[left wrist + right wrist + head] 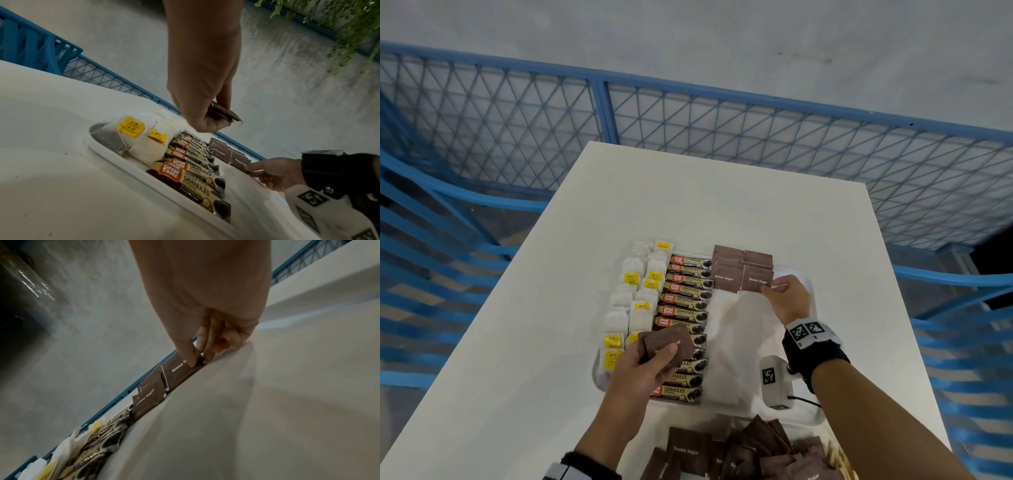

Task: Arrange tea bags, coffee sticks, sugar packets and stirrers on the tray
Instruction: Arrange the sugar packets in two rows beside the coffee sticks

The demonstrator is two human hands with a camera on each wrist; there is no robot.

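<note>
Right hand point(787, 297) pinching a sugar packet point(757, 279) down beside its row on the tray point(726, 346), keeping columns aligned; left hand point(643, 368) gripping spare packets point(667, 344) for quick feeding.

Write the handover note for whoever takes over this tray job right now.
Left hand: holds spare brown sugar packets above the coffee sticks.
Right hand: pinches a brown sugar packet at the tray's far right.
Done: tea bags at the left, coffee sticks beside them, sugar rows begun.
Left: loose sugar pile and wooden stirrers, both near you.
</note>
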